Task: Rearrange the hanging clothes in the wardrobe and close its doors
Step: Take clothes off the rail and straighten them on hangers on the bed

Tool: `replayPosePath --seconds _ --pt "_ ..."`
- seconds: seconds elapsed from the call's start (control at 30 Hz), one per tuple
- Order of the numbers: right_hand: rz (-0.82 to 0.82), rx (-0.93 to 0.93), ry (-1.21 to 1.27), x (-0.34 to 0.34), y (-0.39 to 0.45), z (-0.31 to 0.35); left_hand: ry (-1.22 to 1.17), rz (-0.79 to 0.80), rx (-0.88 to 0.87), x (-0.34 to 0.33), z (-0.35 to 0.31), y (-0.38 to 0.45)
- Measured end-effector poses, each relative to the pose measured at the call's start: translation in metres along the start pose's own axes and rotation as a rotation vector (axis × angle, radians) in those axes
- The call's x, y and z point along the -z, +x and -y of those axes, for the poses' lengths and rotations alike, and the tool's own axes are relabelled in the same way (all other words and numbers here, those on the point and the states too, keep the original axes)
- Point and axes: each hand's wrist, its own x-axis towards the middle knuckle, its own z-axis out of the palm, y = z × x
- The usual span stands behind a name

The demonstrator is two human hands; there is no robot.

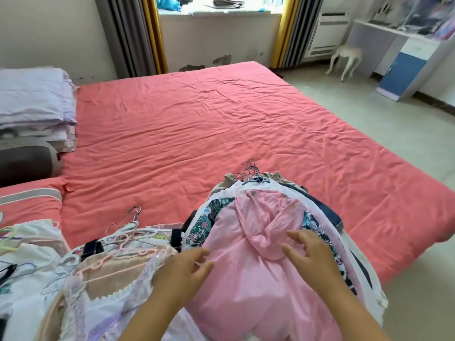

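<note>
Coral-red bed sheet point(221, 124), cotton-like and finely creased, is covering a wide low mattress and is bearing every item listed.

Pink hooded garment point(258, 267): thin, soft, faintly sheer fabric, lying uppermost on a domed heap of clothes. Both hands are hovering over or lightly touching it, which of the two cannot be told. Left hand point(183, 269): fingers spread and relaxed, gripping nothing, lying at the garment's left edge. Right hand point(310, 252): fingers apart, slightly bent, holding nothing, lying just right of the limp, folded hood.

Floral print garment point(204, 225): teal, pink and white, showing beneath the pink one, beyond the left fingertips.

Hanger hooks point(251, 172): thin bent wire, bunched, sticking out at the heap's far end, well beyond both hands.

Lace-trimmed garments point(103, 281): beige and lilac, scalloped edges, lying just left of the left hand, on pale pink plastic hangers point(128, 244).

Folded lilac bedding point(34, 102): a squared stack, far left.
</note>
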Motion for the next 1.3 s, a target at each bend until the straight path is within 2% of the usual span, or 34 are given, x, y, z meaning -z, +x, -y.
replayPosePath --seconds 0.37,0.67,0.73,0.83,0.97,1.07,1.2,1.3 --pt "0.236 0.044 0.025 -0.016 0.208 -0.127 0.026 0.010 0.123 -0.093 -0.066 0.191" --pt "0.359 0.024 -0.091 -0.065 0.292 -0.193 0.179 0.096 0.178 -0.139 -0.063 0.301" --pt "0.375 0.006 -0.136 -0.077 0.302 -0.202 0.200 0.074 0.175 -0.150 -0.055 0.321" --pt "0.361 -0.011 -0.200 -0.097 0.311 -0.214 0.224 0.051 0.177 -0.171 -0.042 0.351" --pt "0.278 -0.050 -0.197 -0.114 0.317 -0.221 0.332 0.107 0.235 -0.193 -0.024 0.372" --pt "0.306 -0.092 -0.256 -0.119 0.319 -0.223 0.440 0.120 0.260 -0.202 -0.018 0.375" --pt "0.189 -0.098 -0.216 -0.112 0.312 -0.220 0.390 -0.022 0.123 -0.199 -0.020 0.370" --pt "0.115 -0.126 -0.066 -0.099 0.304 -0.216 0.285 -0.170 -0.032 -0.188 -0.025 0.361"
